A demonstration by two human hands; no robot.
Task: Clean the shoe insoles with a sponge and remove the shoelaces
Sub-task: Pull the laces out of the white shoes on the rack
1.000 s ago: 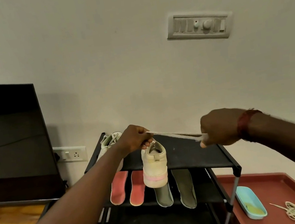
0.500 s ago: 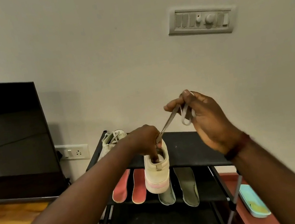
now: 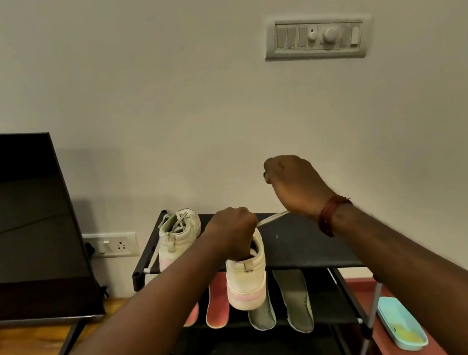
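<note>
Gripping the collar of a cream shoe [image 3: 248,280], the left hand [image 3: 231,227] has its fingers curled into the opening, and the shoe hangs heel-down below the fist. A flat shoelace [image 3: 273,217] stretches taut from that grip to the right and vanishes behind the right wrist. The right hand [image 3: 292,183] is raised above and to the right, closed in a fist on the lace's far end, though the pinch itself is hidden. Behind both hands stands a black rack [image 3: 299,243]. A second, laced shoe [image 3: 177,236] sits on its top to the left. Red insoles [image 3: 217,307] and grey insoles [image 3: 293,300] lean on the shelf beneath.
</note>
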